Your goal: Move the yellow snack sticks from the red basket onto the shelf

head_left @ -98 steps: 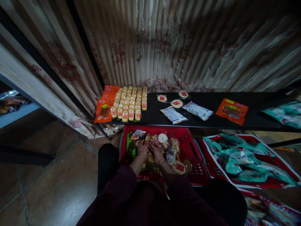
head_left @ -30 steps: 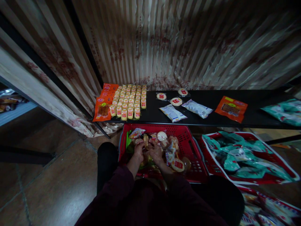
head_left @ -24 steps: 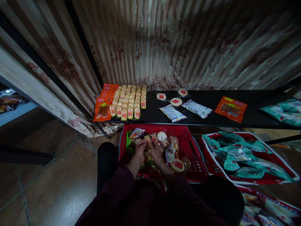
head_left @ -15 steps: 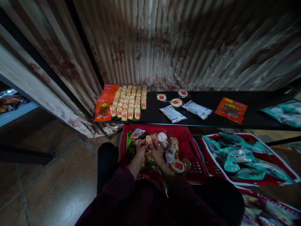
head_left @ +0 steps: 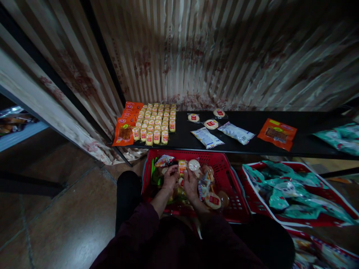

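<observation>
Both my hands are over the red basket (head_left: pixel 232 186), holding a small wrapped snack cake (head_left: pixel 182 166) with a red and yellow label between them. My left hand (head_left: pixel 170 178) grips its left side with the fingertips. On the other side, my right hand (head_left: pixel 190 184) has its fingers closed at the edge of the wrapper. Around them in the basket lie mixed packets, among them a round wrapped cake (head_left: pixel 212 200) and a pale round one (head_left: pixel 194 164). Rows of the same small cakes (head_left: pixel 153 121) stand on the black shelf (head_left: pixel 179 140) ahead.
Orange packets (head_left: pixel 125 130) lie at the shelf's left end, another orange packet (head_left: pixel 277 133) at the right. White packets (head_left: pixel 207 137) and round cakes (head_left: pixel 211 124) sit mid-shelf. A second basket (head_left: pixel 249 186) holds teal bags (head_left: pixel 288 188). Behind the shelf hangs a striped curtain (head_left: pixel 196 56).
The small cake has come up between my hands and now shows its label upright. My hands have shifted slightly to the right. The view has tilted a little.
</observation>
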A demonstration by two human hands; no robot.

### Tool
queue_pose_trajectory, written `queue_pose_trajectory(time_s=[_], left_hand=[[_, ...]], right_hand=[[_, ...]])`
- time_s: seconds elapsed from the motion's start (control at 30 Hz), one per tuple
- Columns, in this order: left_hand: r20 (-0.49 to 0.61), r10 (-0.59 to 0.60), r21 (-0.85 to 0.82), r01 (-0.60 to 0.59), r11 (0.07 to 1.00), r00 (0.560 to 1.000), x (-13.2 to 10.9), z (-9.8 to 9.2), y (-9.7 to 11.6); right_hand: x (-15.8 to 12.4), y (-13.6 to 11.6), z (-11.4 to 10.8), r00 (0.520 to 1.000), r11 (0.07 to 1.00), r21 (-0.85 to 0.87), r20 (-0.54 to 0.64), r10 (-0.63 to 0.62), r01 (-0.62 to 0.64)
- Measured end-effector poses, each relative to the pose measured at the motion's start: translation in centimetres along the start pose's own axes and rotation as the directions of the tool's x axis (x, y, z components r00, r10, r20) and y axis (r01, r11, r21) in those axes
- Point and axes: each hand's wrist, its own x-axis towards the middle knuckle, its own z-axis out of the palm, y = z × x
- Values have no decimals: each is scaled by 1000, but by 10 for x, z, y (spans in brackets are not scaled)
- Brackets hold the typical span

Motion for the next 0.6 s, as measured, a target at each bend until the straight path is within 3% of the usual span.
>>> queue_pose_trajectory(time_s=[0.27, 0.47, 0.6], left_hand=[[69, 144, 48, -148, 988, 987, 10, 4, 14], [38, 246, 100, -249, 963, 968, 18, 11, 33], [19, 268, 154, -268, 951, 963, 25, 14, 43]], right_hand=[[13, -16, 6, 1000, 1000, 26, -23, 12, -12], [27, -43, 4, 999, 998, 48, 4, 50, -50], [38, -54, 5, 1000, 997, 78, 1, -6, 6]])
